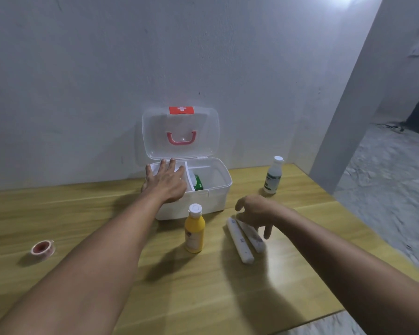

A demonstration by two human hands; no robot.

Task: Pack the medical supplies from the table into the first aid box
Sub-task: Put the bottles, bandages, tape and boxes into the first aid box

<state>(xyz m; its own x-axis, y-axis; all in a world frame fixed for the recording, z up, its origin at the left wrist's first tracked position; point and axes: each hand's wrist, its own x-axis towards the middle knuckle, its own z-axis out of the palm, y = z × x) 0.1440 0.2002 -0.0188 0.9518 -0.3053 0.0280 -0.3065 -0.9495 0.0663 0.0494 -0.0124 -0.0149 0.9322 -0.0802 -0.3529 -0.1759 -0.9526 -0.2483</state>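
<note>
— First aid box (203,201) sits at the back of the wooden table (82,213) against the wall, lid (179,131) tipped up. How much is packed?

— Little, by the look of it. A green packet (198,183) lies in the tray near the divider, with something pale beside it that I cannot make out. The right-hand compartment looks bare.

— And outside?

— A yellow bottle (194,229) stands just in front of the box, a clear bottle (273,175) off to its right, two white rolls (244,238) lie side by side, and a roll of pink tape (43,248) sits well apart on the left.

— The hands?

— The left hand (166,181) lies flat and spread over the box's left compartment, gripping nothing I can see. The right hand (257,210) hovers over the white rolls, fingers loose and curled downward, a fingertip at or near one roll, but not closed on it.

— So mostly ahead?

— I'd judge so: five items remain on the table.
</note>
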